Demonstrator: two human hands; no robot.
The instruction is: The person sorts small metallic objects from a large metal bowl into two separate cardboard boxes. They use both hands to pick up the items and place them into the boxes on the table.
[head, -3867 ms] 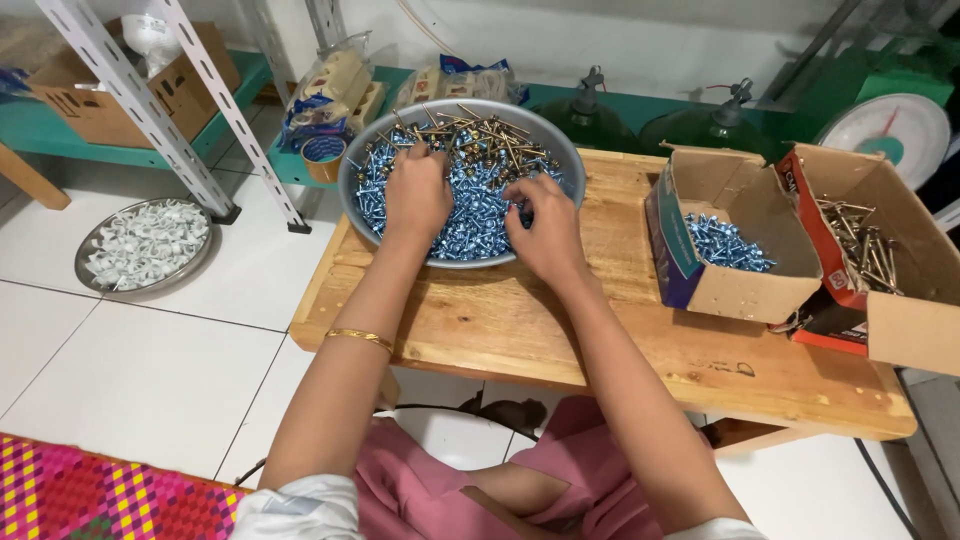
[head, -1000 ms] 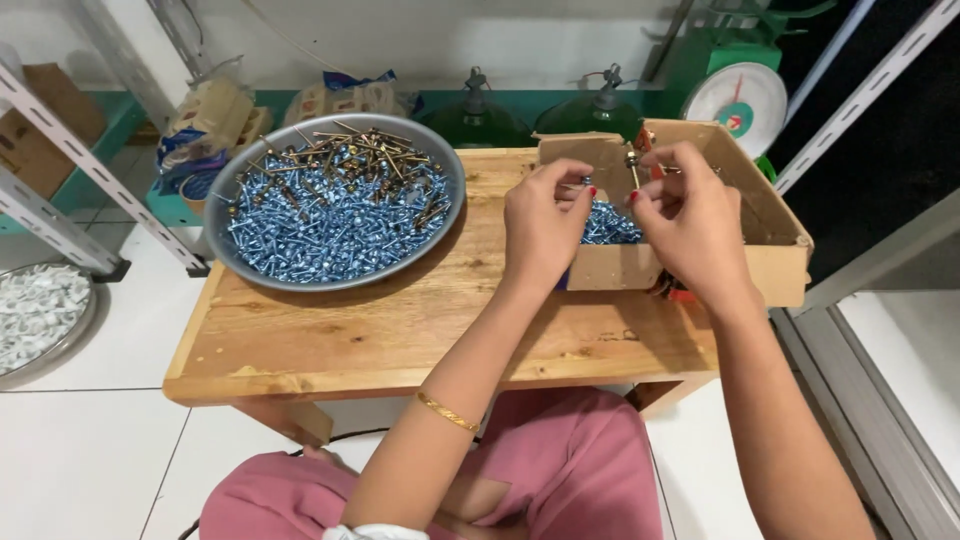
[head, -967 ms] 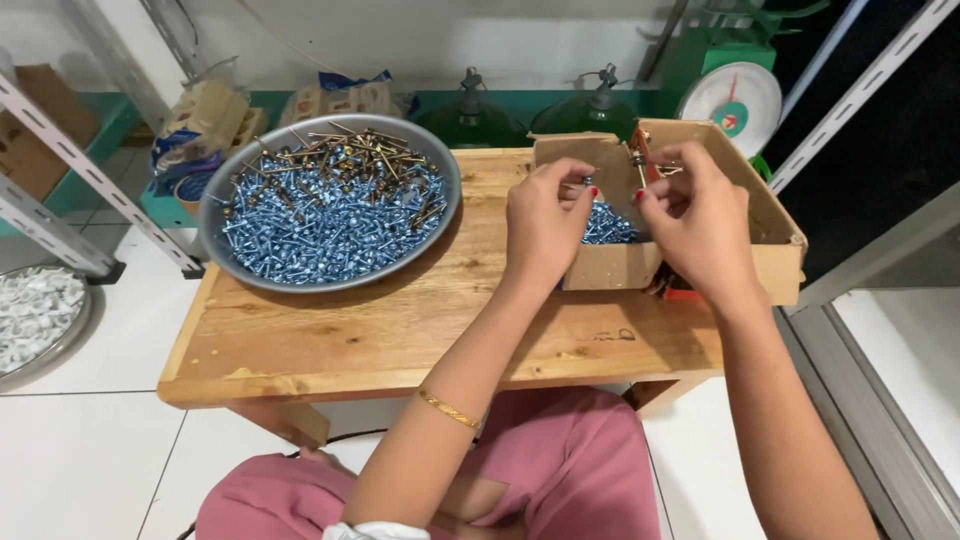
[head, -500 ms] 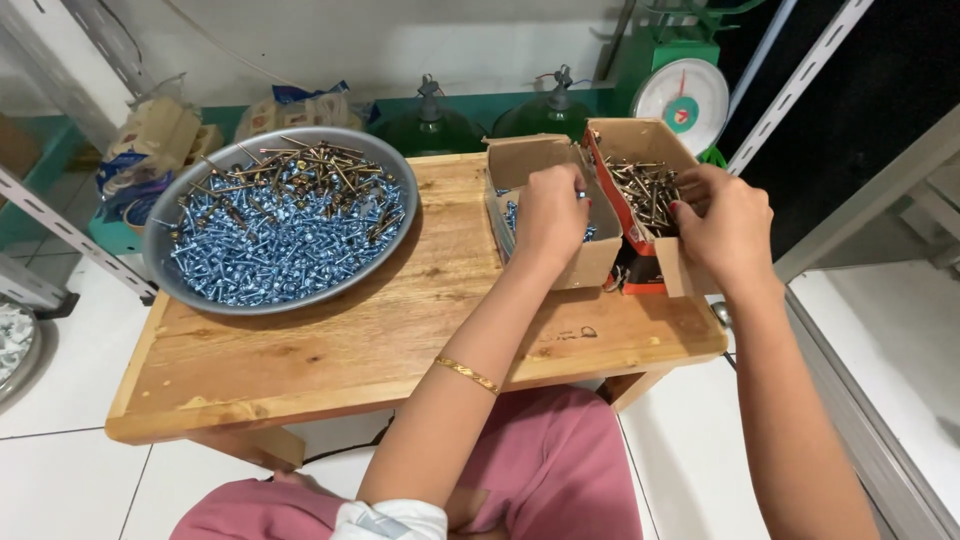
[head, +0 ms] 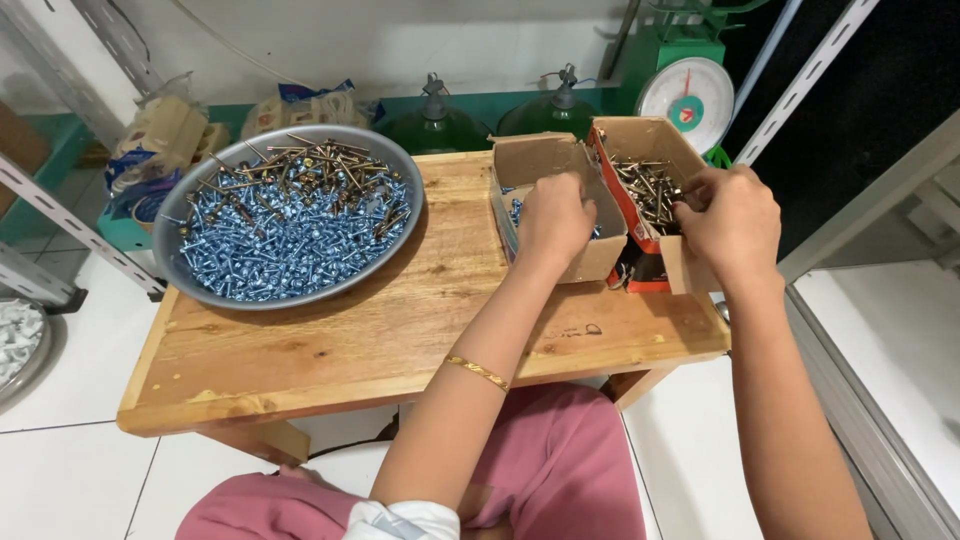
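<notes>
A low wooden desk (head: 380,340) stands on a white tiled floor (head: 70,400), with a pale wall (head: 400,40) and grey metal shelving (head: 60,215) behind.

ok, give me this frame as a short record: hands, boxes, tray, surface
left hand: over the left cardboard box, fingers inside, among blue screws
right hand: at the right cardboard box, which holds dark brown screws
tray: round, metal, mixed blue and brown screws, on table's left
surface: wooden table
behind: green dial scale
grip: cannot tell for either hand
</notes>
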